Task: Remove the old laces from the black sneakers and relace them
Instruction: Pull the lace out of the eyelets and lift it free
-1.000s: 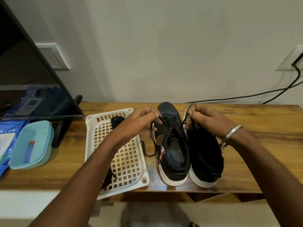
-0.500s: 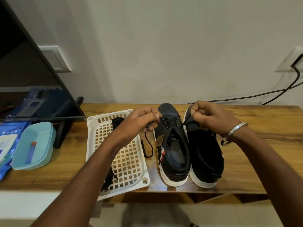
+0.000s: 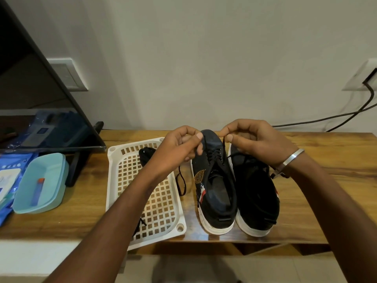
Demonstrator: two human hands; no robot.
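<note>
Two black sneakers with white soles stand side by side on the wooden table (image 3: 326,180), toes toward the wall. The left sneaker (image 3: 214,186) has a black lace (image 3: 214,158) threaded through its front eyelets. My left hand (image 3: 179,148) pinches one end of that lace above the toe, and the slack hangs in a loop (image 3: 181,182) beside the shoe. My right hand (image 3: 257,139) pinches the other end, lifted above the toe. The right sneaker (image 3: 257,193) shows no lace; my right hand hides its front. A bundled black lace (image 3: 145,156) lies in the white basket tray.
A white perforated tray (image 3: 163,209) sits left of the shoes, overhanging the table's front edge. A light-blue container (image 3: 42,182) and blue packets (image 3: 8,174) lie at far left under a tilted dark screen (image 3: 40,94). A black cable (image 3: 336,117) runs along the wall.
Both hands have risen a little and drawn the lace ends up taut above the left sneaker's toe. The hanging loop of slack beside the shoe has shortened.
</note>
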